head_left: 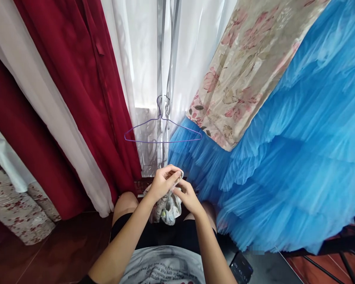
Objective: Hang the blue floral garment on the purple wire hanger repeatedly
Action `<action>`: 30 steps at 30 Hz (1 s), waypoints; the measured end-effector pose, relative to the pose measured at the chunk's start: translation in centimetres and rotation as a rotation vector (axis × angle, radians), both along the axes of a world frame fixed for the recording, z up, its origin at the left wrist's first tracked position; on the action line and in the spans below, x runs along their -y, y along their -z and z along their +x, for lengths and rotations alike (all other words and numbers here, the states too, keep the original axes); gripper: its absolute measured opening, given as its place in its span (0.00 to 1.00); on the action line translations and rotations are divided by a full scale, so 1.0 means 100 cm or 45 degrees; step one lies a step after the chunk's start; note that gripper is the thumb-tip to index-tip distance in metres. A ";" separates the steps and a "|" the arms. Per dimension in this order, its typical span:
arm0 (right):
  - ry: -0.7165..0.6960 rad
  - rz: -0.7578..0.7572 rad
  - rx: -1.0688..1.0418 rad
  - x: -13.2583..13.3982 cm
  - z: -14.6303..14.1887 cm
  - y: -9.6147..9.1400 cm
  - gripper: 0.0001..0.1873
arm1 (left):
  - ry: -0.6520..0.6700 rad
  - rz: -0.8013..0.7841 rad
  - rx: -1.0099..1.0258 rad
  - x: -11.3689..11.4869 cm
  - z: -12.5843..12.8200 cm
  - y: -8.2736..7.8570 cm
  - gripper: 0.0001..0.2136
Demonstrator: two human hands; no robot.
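A bunched light cloth garment with a faint coloured print [172, 211] hangs from my two hands above my lap. My left hand [164, 183] pinches its upper edge, with fingers and thumb closed on the fabric. On the other side my right hand [188, 196] grips the same cloth a little lower, its fingers curled. The garment's kind cannot be made out. Beyond my hands a purple wire hanger [163, 141] hangs bare by its hook in front of the white curtain [146, 51].
Red curtains [65, 79] and pale drapes fall on the left. A floral cloth [239, 79] hangs at the right over a large blue tulle skirt [298, 165]. By my right leg, a phone [241, 268] lies on a dark surface. Reddish tiles [62, 252] cover the floor.
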State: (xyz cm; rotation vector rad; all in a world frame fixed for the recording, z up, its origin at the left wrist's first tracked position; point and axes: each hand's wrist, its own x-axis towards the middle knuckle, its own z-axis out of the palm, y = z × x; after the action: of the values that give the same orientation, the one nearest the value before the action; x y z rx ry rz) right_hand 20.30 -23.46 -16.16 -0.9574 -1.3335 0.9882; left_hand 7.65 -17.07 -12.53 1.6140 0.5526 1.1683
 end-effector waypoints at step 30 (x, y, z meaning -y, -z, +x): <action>0.320 -0.074 0.085 -0.219 0.166 -0.134 0.17 | -0.262 0.517 -0.596 -0.067 -0.068 -0.058 0.15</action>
State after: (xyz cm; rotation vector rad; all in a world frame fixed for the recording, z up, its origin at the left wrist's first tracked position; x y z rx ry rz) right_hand 36.94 -1.52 -2.80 -1.1792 -1.2094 0.8117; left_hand 0.88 -10.40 -6.77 2.2497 0.8341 1.0980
